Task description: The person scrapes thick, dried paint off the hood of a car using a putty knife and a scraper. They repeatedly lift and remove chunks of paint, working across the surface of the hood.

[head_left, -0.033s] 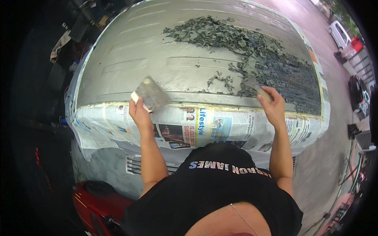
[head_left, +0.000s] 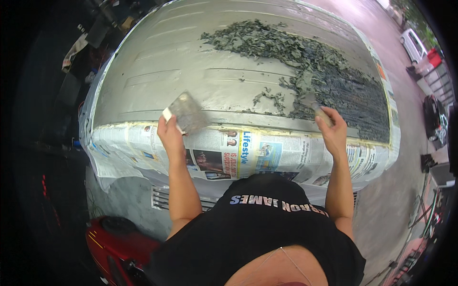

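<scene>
My left hand (head_left: pixel 171 136) is closed on the pale edge of a flat, square grey plate (head_left: pixel 192 114), which looks like a wide putty spreader. That plate is tilted over the near edge of a grey vehicle roof (head_left: pixel 152 97). Fingers of my right hand (head_left: pixel 334 133) wrap round the short light handle of a scraper (head_left: pixel 324 116). Its blade, blurred, points away from me toward loose peeled paint flakes (head_left: pixel 286 50) that run across the right half of the roof. Right of the blade lies a darker, rough stripped area (head_left: pixel 358 100).
Taped newspaper (head_left: pixel 291 148) covers the roof's near side. A red vehicle (head_left: pixel 114 248) stands low at the left. At the right are a white van (head_left: pixel 413 45), a dark car (head_left: pixel 435 117) and assorted gear. Dark shelving or clutter fills the left.
The view has shifted very slightly. My right hand and the scraper sit a little farther right; the square plate in my left hand has turned slightly. Both grips stay the same.
</scene>
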`<state>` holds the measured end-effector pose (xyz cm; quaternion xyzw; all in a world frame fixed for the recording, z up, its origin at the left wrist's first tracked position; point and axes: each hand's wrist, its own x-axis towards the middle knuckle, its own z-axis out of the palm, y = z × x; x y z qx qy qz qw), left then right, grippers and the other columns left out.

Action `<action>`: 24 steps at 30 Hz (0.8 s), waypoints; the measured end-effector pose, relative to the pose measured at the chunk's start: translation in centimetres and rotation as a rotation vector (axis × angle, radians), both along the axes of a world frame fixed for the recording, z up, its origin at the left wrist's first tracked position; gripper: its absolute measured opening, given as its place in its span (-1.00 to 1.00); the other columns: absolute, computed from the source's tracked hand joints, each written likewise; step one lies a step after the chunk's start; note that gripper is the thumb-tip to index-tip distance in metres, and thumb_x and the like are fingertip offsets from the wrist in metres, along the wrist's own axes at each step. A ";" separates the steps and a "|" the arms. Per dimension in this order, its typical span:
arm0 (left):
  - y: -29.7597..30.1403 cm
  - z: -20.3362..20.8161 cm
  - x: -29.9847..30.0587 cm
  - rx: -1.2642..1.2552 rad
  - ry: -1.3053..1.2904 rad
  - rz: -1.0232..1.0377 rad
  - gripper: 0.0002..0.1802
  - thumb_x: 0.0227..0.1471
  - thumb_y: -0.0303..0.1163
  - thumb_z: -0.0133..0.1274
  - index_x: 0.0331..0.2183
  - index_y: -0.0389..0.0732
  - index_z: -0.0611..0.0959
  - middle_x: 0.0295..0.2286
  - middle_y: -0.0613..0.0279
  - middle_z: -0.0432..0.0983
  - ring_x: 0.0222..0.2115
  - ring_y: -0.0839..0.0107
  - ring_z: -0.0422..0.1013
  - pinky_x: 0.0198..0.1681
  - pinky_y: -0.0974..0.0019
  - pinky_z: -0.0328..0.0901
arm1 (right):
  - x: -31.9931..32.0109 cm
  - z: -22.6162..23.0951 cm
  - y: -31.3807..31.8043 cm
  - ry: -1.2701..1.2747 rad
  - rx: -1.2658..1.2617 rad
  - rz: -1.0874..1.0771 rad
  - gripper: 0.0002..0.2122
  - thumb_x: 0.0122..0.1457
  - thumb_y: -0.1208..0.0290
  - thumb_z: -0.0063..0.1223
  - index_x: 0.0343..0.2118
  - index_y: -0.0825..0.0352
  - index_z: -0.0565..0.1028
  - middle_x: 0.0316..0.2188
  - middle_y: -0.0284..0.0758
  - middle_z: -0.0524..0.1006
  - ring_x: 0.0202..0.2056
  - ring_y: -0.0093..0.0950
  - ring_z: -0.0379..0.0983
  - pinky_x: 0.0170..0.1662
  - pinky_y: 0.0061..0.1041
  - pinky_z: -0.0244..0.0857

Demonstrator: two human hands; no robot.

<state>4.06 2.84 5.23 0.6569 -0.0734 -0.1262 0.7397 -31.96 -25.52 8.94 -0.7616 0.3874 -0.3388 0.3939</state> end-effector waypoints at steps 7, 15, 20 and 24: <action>-2.4 4.2 1.1 -0.010 -0.040 -0.208 -0.69 0.19 -0.53 0.06 -0.01 -0.29 0.55 -0.43 0.22 0.55 -0.50 0.51 0.46 -0.52 0.43 0.36 | -3.3 -6.6 -0.7 -0.319 0.018 -0.268 -0.66 0.28 0.45 0.25 0.06 0.45 0.53 -0.18 -0.33 0.61 -0.20 -0.61 0.48 -0.09 -0.58 0.38; -3.5 6.6 1.2 0.149 -0.008 -0.521 -0.79 0.17 -0.45 0.14 -0.14 -0.28 0.58 -0.38 0.18 0.63 -0.38 0.38 0.62 -0.41 0.39 0.46 | -3.7 -11.3 -0.5 -0.469 -0.001 -0.411 -0.64 0.28 0.46 0.25 0.09 0.47 0.50 -0.14 -0.32 0.61 -0.20 -0.61 0.50 -0.08 -0.60 0.40; -4.3 5.8 -1.9 0.078 -0.093 -0.661 -0.72 0.17 -0.51 0.16 -0.10 -0.42 0.56 -0.26 0.00 0.68 -0.26 0.26 0.65 -0.24 0.31 0.55 | -3.3 -11.3 0.2 -0.460 -0.073 -0.423 -0.64 0.28 0.46 0.25 0.09 0.47 0.50 -0.13 -0.30 0.61 -0.17 -0.59 0.51 -0.04 -0.57 0.40; -4.8 6.7 -2.3 0.509 -0.318 -0.649 -0.78 0.15 -0.46 0.17 -0.16 -0.36 0.65 -0.37 -0.01 0.69 -0.36 0.25 0.65 -0.32 0.25 0.53 | -3.5 -11.3 0.6 -0.463 -0.075 -0.411 -0.64 0.28 0.45 0.26 0.08 0.47 0.50 -0.13 -0.29 0.62 -0.17 -0.58 0.51 -0.04 -0.57 0.39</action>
